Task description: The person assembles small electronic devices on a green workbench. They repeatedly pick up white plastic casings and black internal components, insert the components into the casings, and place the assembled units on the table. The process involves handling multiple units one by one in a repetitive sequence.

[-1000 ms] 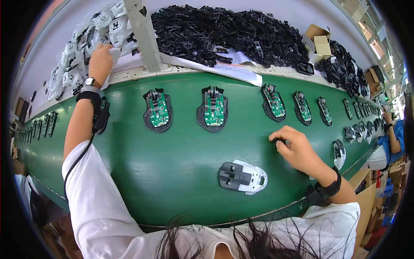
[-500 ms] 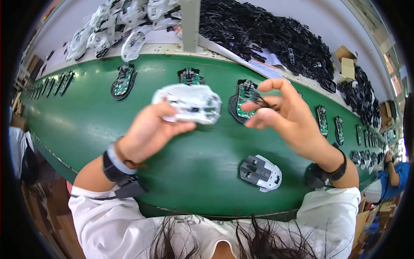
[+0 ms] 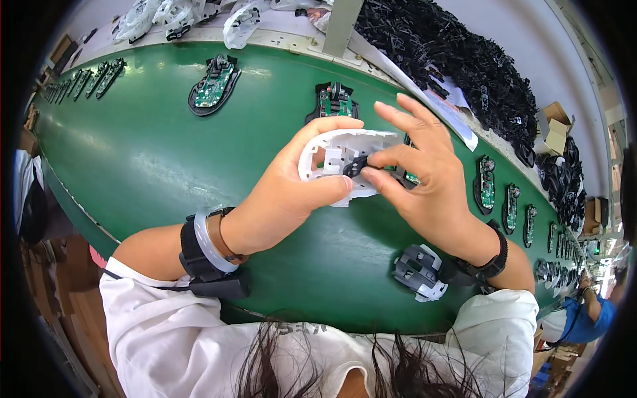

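My left hand [image 3: 292, 189] grips a white plastic mouse shell [image 3: 338, 156], held upside down over the green belt [image 3: 166, 159]. My right hand [image 3: 424, 179] pinches a small black part [image 3: 356, 166] between thumb and forefinger and presses it into the shell's inside. Both wrists carry black straps. A grey and white assembled mouse shell [image 3: 419, 272] lies on the belt under my right forearm.
Black mouse bases with green circuit boards [image 3: 213, 83] lie in a row along the belt, one [image 3: 334, 103] just beyond my hands. White shells [image 3: 239, 16] are heaped at the back left, a pile of black parts [image 3: 458, 60] at the back right. A person in blue [image 3: 587, 318] works far right.
My hands have drawn together and closer to me. The white shell has turned over in my left hand, and my right fingers now press the black part into it.
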Demonstrator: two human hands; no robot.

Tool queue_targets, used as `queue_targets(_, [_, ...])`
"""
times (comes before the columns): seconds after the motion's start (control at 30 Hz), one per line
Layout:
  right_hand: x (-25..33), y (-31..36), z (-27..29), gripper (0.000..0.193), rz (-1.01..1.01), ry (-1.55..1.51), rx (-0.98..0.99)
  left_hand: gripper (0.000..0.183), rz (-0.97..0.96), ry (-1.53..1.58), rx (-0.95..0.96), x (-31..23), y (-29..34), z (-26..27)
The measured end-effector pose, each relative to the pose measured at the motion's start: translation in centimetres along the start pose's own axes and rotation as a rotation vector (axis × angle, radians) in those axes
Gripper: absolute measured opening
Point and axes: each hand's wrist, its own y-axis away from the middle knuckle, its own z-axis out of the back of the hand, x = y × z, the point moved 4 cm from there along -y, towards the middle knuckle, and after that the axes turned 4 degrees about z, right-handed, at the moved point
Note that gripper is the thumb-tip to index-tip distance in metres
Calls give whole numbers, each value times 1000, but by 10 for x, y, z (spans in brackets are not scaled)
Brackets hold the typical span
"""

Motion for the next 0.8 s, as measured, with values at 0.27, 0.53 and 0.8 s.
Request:
queue_targets(0.27, [9,-1,0,15,187,156,25,50,-87,-177,-78,0,-1,2])
queue_targets(0.53, [18,-5,-6,17,225,209,95,45,-152,-306,-141,-1,1,5])
queue_targets(0.8, [21,15,2,32,466,282,34,39,-75,-205,-125,-1,-4,3])
